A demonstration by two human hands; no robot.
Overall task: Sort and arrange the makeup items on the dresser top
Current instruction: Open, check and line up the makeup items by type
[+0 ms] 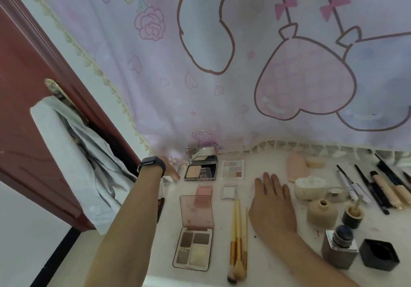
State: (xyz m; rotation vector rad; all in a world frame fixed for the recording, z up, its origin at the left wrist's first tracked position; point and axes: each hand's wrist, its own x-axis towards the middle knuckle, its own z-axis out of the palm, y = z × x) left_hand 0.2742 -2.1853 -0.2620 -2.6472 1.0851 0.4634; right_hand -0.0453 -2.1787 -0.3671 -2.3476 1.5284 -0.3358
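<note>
My left hand (pixel 171 168), with a dark watch on the wrist, reaches to the dresser's far left beside an open powder compact (pixel 200 171); its fingers are partly hidden, so its grip is unclear. My right hand (pixel 272 200) lies flat, fingers straight, on the white dresser top (pixel 224 215). An open four-pan eyeshadow palette (pixel 193 247) with a pink lid sits near the front. To its right lie three yellow-handled brushes (pixel 238 242). Behind them lie a small white square compact (pixel 229 192) and a multi-shade palette (pixel 233 169).
Right of my right hand stand a beige bottle (pixel 322 212), a white puff case (pixel 310 186), a grey glass bottle (pixel 339 249) and a black cap (pixel 379 254). Pencils and tubes (pixel 378 189) lie at the far right. A pink curtain (pixel 244 64) hangs behind; a brown door (pixel 33 109) stands left.
</note>
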